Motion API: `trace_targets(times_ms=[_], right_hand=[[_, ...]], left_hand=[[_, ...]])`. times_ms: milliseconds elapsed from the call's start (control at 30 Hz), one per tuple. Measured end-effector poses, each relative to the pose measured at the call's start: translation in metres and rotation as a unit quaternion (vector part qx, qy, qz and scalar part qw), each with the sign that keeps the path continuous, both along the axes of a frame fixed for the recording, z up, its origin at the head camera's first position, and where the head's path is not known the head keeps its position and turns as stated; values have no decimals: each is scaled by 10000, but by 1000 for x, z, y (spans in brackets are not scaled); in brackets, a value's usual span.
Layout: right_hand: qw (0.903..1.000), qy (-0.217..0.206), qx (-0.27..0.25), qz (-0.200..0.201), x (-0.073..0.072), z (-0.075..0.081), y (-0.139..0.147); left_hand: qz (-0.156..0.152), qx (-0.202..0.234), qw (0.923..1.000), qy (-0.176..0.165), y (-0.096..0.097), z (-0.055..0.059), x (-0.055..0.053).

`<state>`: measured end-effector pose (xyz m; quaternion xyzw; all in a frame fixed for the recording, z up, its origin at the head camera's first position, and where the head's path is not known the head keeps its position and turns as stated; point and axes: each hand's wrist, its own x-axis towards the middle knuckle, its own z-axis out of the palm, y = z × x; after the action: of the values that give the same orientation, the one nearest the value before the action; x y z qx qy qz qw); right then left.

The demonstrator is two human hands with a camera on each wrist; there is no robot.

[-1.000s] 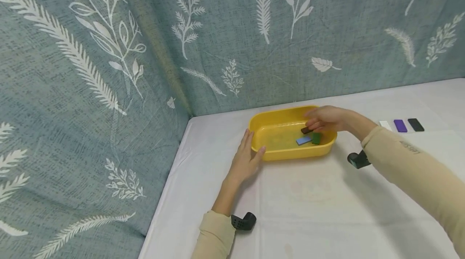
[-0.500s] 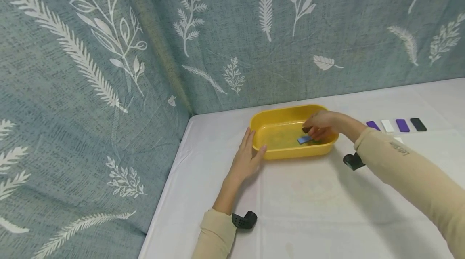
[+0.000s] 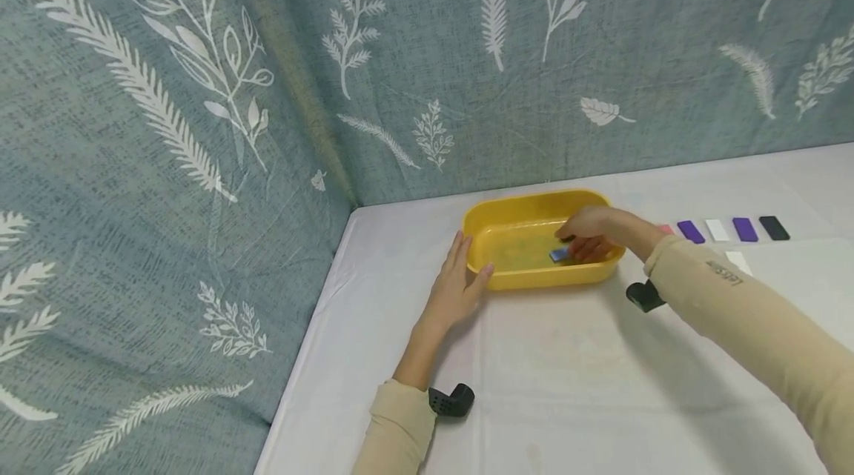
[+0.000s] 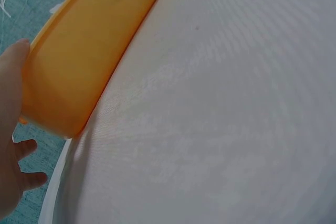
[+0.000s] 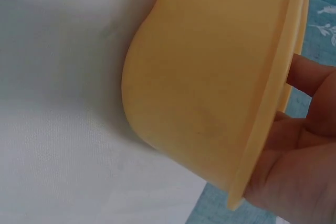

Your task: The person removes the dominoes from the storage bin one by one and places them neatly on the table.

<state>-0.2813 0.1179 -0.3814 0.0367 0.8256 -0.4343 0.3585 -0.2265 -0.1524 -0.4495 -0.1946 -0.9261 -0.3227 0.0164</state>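
Observation:
A yellow plastic tub (image 3: pixel 520 281) stands on the white-covered table. At its left end my left hand (image 3: pixel 455 290) rests with fingers straight, thumb against the outer wall; the left wrist view shows the thumb (image 4: pixel 16 59) by the rim. My right hand (image 3: pixel 590 234) reaches over the right end into the tub, fingers bent down among small flat blocks. A blue block (image 3: pixel 558 254) shows beside the fingers, and a dark brown block (image 3: pixel 567 238) is mostly covered. The green block is hidden under the hand. In the right wrist view, the tub wall hides the fingertips.
Right of the tub lies a row of small flat blocks: a pink one (image 3: pixel 665 229), a purple one (image 3: pixel 691 231), a white one (image 3: pixel 717 230), another purple one (image 3: pixel 745 230) and a black one (image 3: pixel 774 228). Another white block (image 3: pixel 738 261) lies nearer. A patterned curtain (image 3: pixel 427 75) hangs behind.
My right hand has lowered into the tub and covers the green block, which showed a second ago. The left hand has kept its place at the tub.

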Motion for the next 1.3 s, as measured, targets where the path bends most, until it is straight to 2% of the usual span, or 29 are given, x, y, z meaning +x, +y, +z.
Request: trace_targets(times_ms=[167,500,700,833,933,1133,1300], right_hand=[[9996,161,176,121,2,1,-2],[9988,431,158,141,0,-3,-9],[9985,512,-193,65,-2,-8,-14],[9978,343,-570,24,-3,-9,-19],[9950,-14,-960,-261,-3,-10,-22],[9752,-784,-1842,-944,-5,-14,-28],[9672,-950,-2128,-1008,-5,-14,-33]], left_hand=[[-4,21,10000,-7,0,2,0],[33,9,10000,-68,0,1,0],[19,42,10000,-59,0,2,1],[18,60,10000,-54,0,3,1],[11,55,10000,-17,0,2,1],[13,21,10000,-33,0,3,1],[14,2,10000,-43,0,4,2]])
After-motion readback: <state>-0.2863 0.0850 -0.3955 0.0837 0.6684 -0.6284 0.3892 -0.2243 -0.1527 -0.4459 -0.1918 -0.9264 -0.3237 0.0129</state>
